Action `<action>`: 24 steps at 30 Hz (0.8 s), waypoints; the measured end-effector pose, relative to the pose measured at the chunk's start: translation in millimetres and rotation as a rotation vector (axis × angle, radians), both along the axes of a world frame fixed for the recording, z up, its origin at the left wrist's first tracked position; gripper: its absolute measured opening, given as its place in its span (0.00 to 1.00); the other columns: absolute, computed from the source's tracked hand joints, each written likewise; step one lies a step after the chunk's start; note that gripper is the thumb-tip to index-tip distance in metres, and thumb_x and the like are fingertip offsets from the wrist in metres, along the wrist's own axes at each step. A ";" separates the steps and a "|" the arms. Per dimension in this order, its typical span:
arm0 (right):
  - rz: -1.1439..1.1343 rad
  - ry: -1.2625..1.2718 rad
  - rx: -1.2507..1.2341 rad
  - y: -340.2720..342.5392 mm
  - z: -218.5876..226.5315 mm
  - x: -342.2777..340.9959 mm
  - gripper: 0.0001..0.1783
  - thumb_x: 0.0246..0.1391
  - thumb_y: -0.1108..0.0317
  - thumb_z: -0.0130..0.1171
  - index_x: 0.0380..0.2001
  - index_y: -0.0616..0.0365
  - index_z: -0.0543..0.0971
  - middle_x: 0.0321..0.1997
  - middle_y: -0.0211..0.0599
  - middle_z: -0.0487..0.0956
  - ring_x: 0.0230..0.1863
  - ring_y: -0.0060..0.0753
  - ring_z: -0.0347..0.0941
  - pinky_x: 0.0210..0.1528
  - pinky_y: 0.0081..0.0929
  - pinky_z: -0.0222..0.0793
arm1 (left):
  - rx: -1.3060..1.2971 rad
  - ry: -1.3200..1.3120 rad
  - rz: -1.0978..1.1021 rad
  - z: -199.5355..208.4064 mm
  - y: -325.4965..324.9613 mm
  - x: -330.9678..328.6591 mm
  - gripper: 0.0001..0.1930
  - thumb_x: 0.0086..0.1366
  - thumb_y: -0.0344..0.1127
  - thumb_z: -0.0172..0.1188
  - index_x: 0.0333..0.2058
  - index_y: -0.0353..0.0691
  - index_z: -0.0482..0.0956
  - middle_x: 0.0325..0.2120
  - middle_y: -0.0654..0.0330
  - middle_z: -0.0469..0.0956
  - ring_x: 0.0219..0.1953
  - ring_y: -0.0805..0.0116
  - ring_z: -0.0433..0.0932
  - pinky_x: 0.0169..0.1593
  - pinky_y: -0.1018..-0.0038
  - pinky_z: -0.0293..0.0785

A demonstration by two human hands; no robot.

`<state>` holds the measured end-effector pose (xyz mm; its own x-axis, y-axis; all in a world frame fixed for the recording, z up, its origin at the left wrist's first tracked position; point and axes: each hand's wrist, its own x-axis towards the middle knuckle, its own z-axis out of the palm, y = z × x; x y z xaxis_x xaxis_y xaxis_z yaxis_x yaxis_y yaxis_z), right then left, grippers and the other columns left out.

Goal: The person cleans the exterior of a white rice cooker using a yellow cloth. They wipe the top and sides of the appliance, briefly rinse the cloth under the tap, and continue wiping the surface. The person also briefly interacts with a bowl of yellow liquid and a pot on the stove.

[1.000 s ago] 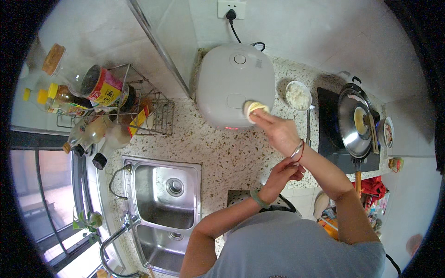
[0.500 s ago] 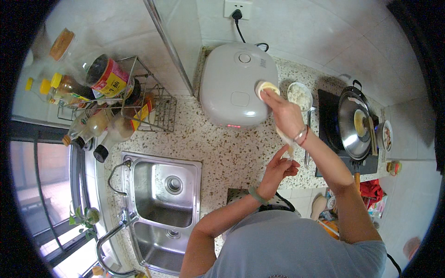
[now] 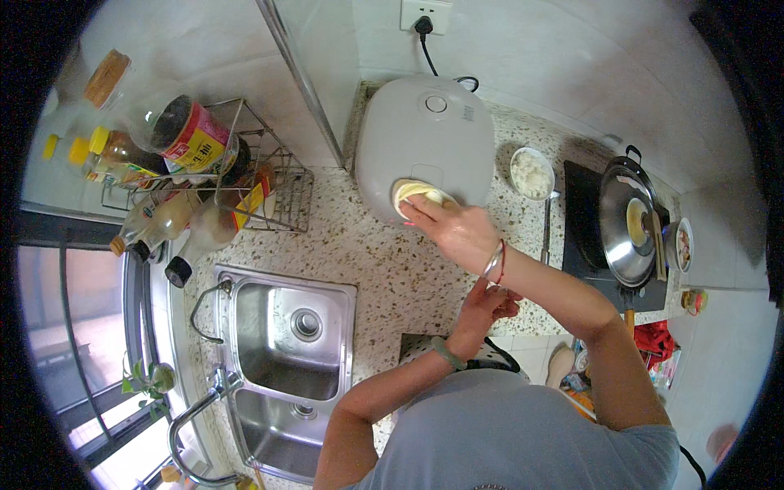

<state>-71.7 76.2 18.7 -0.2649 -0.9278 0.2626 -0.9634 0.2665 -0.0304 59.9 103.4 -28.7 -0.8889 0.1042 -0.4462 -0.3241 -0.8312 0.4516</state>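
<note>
**Cloth slides back to the cooker's front edge**

Half a second on, the right hand point(image 3: 461, 233) has come leftward and toward the person, off the right side of the rice cooker point(image 3: 426, 147), and now presses a pale yellow cloth point(image 3: 416, 194) flat against the cooker's front edge. Its fingers lie spread over the cloth, pinning it to the lid rather than pinching it. Bangles sit at the wrist. The left hand point(image 3: 483, 306) has stayed put in front of the cooker, close to the person's chest, its fingers loosely curled; whether it holds anything cannot be told.

Around the cooker: a cord runs from behind it up to a wall socket point(image 3: 422, 14). Just to its right stands a small white bowl point(image 3: 532, 172) of rice, with a utensil's thin handle point(image 3: 545, 229) lying beside it. Further right, a black hob carries a wok under a steel lid point(image 3: 625, 220). To the cooker's left a wire rack point(image 3: 269, 184) is crowded with sauce bottles and a jar. In front and left of the cooker a double steel sink point(image 3: 287, 343) is sunk into the speckled counter, its tap at the near side. The right forearm crosses the counter between cooker and hob.
</note>
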 end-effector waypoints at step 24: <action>0.047 0.027 0.008 32.1 -3.7 -10.8 0.25 0.43 0.70 0.57 0.49 0.43 0.74 0.46 0.19 0.73 0.26 0.27 0.74 0.22 0.24 0.72 | 0.102 0.102 -0.085 12.2 13.1 -3.9 0.16 0.68 0.34 0.49 0.52 0.36 0.68 0.40 0.58 0.76 0.37 0.72 0.75 0.47 0.74 0.73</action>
